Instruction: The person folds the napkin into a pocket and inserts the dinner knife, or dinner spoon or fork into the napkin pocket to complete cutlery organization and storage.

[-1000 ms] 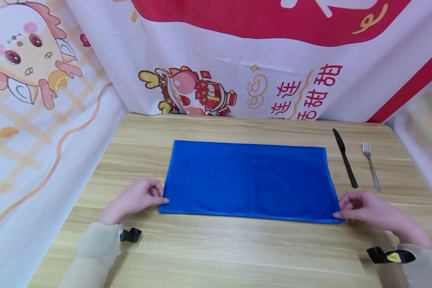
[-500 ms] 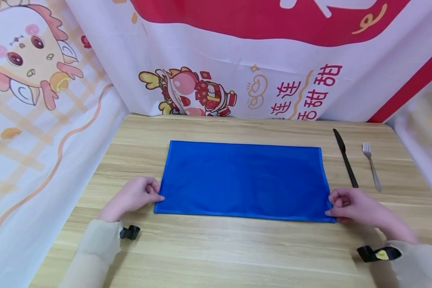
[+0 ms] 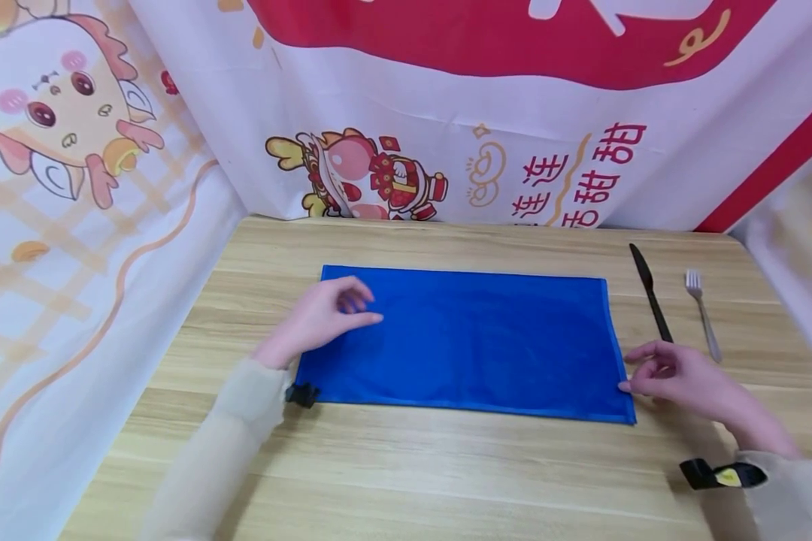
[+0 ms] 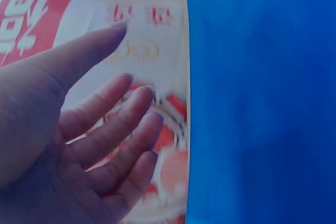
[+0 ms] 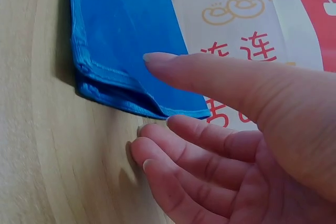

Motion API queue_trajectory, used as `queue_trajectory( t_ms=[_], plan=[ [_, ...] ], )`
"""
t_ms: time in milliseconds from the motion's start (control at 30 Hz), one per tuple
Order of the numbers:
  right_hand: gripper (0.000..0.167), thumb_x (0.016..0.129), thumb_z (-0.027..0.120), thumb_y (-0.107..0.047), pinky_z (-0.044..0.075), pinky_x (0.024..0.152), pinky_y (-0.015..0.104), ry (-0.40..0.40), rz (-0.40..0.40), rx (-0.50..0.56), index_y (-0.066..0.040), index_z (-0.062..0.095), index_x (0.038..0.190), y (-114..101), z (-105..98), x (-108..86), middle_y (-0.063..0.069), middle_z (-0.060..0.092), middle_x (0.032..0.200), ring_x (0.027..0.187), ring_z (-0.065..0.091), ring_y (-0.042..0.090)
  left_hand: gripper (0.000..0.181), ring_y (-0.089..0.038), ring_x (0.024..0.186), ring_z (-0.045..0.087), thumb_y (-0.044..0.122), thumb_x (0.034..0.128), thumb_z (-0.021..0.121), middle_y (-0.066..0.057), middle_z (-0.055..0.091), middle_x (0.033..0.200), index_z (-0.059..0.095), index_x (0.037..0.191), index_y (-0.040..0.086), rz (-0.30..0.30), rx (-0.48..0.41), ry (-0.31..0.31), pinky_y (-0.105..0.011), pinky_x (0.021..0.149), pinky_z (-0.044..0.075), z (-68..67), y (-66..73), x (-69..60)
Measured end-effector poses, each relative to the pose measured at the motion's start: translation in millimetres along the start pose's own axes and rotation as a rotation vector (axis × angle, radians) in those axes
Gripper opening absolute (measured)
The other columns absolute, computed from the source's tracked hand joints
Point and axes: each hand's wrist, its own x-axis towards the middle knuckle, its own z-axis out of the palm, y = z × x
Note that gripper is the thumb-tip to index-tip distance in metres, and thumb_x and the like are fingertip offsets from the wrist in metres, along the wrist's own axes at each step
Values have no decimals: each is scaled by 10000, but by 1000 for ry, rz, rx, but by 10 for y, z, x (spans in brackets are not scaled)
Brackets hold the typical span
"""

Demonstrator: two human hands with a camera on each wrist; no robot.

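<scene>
A blue cloth [image 3: 474, 338] lies flat in a rectangle on the table; in the right wrist view its right edge shows two layers, slightly parted near the corner. Over the cloth's left part hovers my left hand [image 3: 331, 312], fingers loosely bent and holding nothing. The left wrist view shows that hand's thumb [image 4: 89, 51] spread away from its fingers. At the right edge of the cloth is my right hand [image 3: 683, 379]. Its thumb [image 5: 199, 72] reaches over the cloth while the other fingers stay outside the edge, with a gap between them.
A black knife [image 3: 649, 289] and a silver fork [image 3: 702, 312] lie right of the cloth, beyond my right hand. The wooden table [image 3: 446, 481] meets a printed white curtain [image 3: 474, 158] at the back. Another printed sheet [image 3: 108, 300] hangs on the left.
The cloth slid slightly left with both hands at its near corners. My left hand has since let go and moved up and right over it; my right hand has loosened from its corner.
</scene>
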Motion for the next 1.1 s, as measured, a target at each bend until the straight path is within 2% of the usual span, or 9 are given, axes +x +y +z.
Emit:
queue_trajectory(
  t_ms=[200,333,433,500,667,900,1100],
  plan=[
    [585,908,799,-318,560,666,283,28,16,-2,59,600,1309,-26,35,-36,62,686,975,875,638,235,487,-222,1104,625,412,912,778,-43,687,1194,667,1296,134,110,-159,-56,-451,969,499,384,367,529],
    [577,893,816,-300,562,661,278,68,1,-7,66,612,1290,-30,58,-56,66,687,957,860,648,232,517,-268,1197,595,403,916,774,-52,666,1266,640,1345,147,168,-249,-97,-497,1036,455,634,610,829],
    [558,886,824,-274,561,653,277,83,-17,-11,71,618,1274,-30,75,-73,63,689,943,841,651,222,516,-270,1201,596,399,912,779,-37,671,1259,642,1344,155,218,-283,-107,-484,1040,456,791,777,1013],
    [548,873,837,-249,561,642,280,88,-30,-5,78,623,1257,-31,94,-87,63,689,930,823,655,219,515,-228,1181,605,404,911,779,-24,674,1254,643,1345,161,239,-285,-122,-424,1027,471,874,884,1126],
    [523,854,852,-201,551,634,277,93,-46,6,95,625,1222,-31,148,-115,52,680,900,802,650,208,476,-139,1128,601,377,930,765,-1,672,1238,642,1344,175,272,-271,-143,-250,948,477,990,1161,1397],
    [491,833,869,-192,530,646,269,112,-45,7,75,635,1171,-30,192,-143,42,664,855,771,634,187,438,-124,1071,616,300,927,782,44,672,1154,647,1314,145,335,-267,-112,-185,890,473,1043,1539,1755],
    [511,806,891,-204,516,649,266,122,-50,-5,59,628,1156,-11,212,-166,28,657,835,747,616,170,430,-49,1006,618,303,907,801,89,663,1122,663,1293,172,310,-269,-119,-163,851,483,1160,1814,1977]
  ],
)
